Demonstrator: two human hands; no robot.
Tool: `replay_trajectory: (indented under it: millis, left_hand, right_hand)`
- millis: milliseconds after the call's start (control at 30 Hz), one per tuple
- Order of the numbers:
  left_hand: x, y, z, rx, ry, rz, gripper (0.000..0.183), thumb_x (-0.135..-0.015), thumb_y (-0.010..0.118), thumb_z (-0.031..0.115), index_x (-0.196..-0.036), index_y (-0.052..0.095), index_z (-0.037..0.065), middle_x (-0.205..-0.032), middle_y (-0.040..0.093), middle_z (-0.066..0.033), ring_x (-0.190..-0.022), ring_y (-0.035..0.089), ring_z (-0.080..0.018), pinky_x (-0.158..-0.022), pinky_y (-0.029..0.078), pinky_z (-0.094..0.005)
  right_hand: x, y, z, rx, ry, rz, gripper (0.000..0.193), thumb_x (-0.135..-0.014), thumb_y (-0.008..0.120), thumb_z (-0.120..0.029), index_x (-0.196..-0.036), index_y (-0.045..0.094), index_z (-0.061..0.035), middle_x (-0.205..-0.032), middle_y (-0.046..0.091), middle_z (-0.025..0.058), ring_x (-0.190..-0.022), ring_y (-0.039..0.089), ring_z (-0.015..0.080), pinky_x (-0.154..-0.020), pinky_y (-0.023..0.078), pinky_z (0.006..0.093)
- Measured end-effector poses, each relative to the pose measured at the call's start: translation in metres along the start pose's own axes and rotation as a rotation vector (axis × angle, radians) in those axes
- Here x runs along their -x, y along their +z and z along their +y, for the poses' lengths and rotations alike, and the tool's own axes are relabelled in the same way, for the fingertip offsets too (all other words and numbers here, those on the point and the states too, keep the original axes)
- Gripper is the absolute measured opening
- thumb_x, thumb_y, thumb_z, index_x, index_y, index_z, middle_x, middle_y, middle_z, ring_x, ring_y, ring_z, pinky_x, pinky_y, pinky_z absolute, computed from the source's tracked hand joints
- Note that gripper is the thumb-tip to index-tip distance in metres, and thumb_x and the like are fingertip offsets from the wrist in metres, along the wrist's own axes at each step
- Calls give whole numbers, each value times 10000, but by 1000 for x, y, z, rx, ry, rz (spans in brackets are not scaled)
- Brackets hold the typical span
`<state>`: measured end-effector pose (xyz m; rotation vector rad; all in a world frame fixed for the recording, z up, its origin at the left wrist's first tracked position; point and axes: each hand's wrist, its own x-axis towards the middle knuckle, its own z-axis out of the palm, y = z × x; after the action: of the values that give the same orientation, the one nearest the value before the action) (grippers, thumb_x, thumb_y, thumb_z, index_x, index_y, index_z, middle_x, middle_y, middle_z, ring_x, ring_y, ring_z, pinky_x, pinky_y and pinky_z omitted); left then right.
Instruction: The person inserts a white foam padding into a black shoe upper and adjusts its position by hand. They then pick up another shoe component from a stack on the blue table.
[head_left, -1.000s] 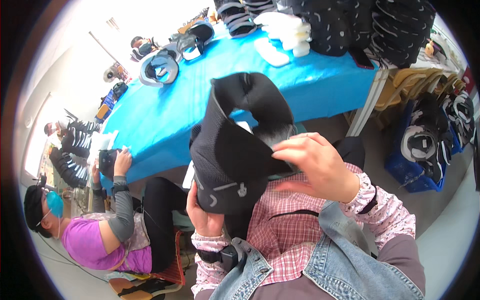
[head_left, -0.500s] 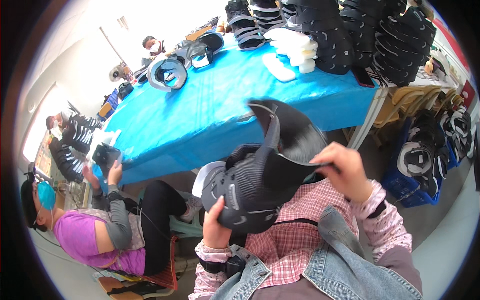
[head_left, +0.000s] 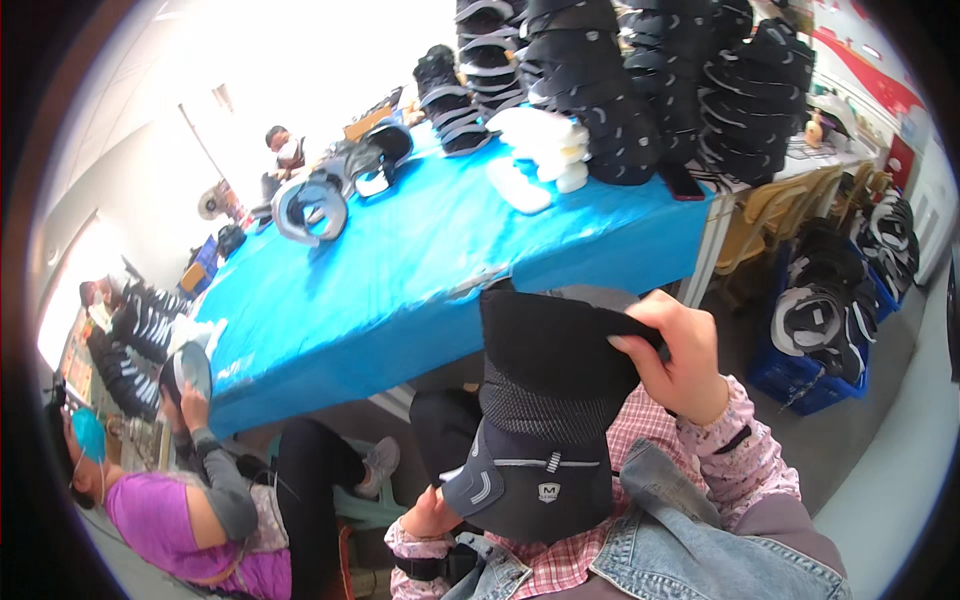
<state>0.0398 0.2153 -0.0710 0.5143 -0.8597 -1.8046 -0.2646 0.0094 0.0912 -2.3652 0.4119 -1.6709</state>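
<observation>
In front of my lap I hold a black padded brace (head_left: 545, 410) with a ribbed mesh middle, a smooth dark panel at its upper end and a small pale badge low down. My right hand (head_left: 680, 355) pinches the upper right edge of that panel between thumb and fingers. Low on the brace's left side, my left hand (head_left: 432, 512) grips it near a grey-striped tab; part of its fingers is hidden behind the brace. A grey inner face peeks out past the panel's top edge.
A long table (head_left: 400, 280) under a blue cover stands ahead. On it are tall stacks of black braces (head_left: 590, 100), white pads (head_left: 520, 185), a phone (head_left: 681, 182) and loose grey-lined braces (head_left: 312, 208). Blue crates (head_left: 815, 390) sit right; a seated co-worker (head_left: 165, 510) is left.
The brace has turned so its badged outer face and smooth panel show, and it hangs more upright and lower. My left hand has dropped lower. The co-worker's held piece has turned too.
</observation>
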Motion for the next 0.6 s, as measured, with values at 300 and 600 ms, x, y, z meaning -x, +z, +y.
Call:
replay_trajectory:
  millis: [300, 600]
  left_hand:
    - [-64, 60, -29, -20, -81, -302, 1161, -743, 323, 846, -1423, 197, -87, -1430, 255, -342, -1382, 202, -412, -1126, 102, -517]
    - [-100, 63, -7, -402, 160, 274, 866, -907, 303, 658, -1455, 176, 0, -1516, 208, -137, -1406, 190, -266, -1153, 119, -421]
  right_hand:
    - [-10, 6, 41, 404, 153, 299, 128, -806, 678, -83, -880, 582, -44, -747, 591, 105, -633, 607, 285, -524, 459, 334]
    - [-18, 38, -7, 88, -114, 57, 156, -777, 702, -127, -855, 581, -69, -740, 597, 65, -634, 617, 247, -535, 488, 338]
